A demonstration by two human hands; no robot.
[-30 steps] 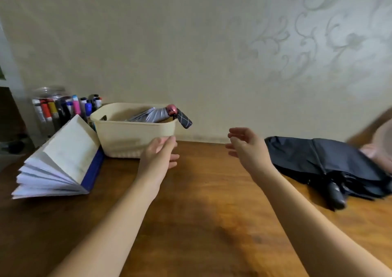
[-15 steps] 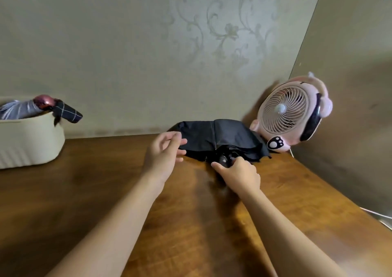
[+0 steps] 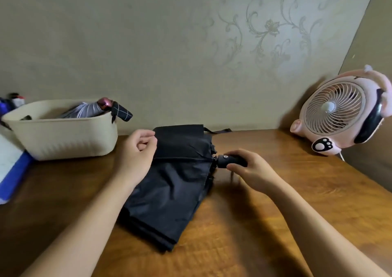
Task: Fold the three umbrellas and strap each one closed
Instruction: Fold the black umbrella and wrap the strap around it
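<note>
Far left, a cream basket (image 3: 63, 141) sits on the worktop (image 3: 275, 223). In it lies a grey striped umbrella (image 3: 84, 112), and a dark checked one (image 3: 122, 113) pokes over the rim. Both look bundled already, though their straps can't be made out.

Moving in, the left grip (image 3: 137, 151) is knuckles-up with the fingers curled, pinching the far-left edge of the black umbrella (image 3: 174, 187). This is the one in play. It lies flat mid-worktop between the two grips, canopy loose and rumpled, spilling toward the person.

Here's what matters: its long axis runs straight across, tip end under the left grip, handle (image 3: 229, 160) out to the right. The right grip (image 3: 252, 170) has that handle, thumb and fingers curled round it from the near side, wrist low over the wood.

So each end is held, and the fabric hangs slack between. Behind the canopy, the closing strap (image 3: 218, 131) trails loose toward the wall, nearer the right grip. My read: the folds need gathering around that axis before the strap can come round.

Far right, a pink desk fan (image 3: 339, 111) stands well apart.
</note>
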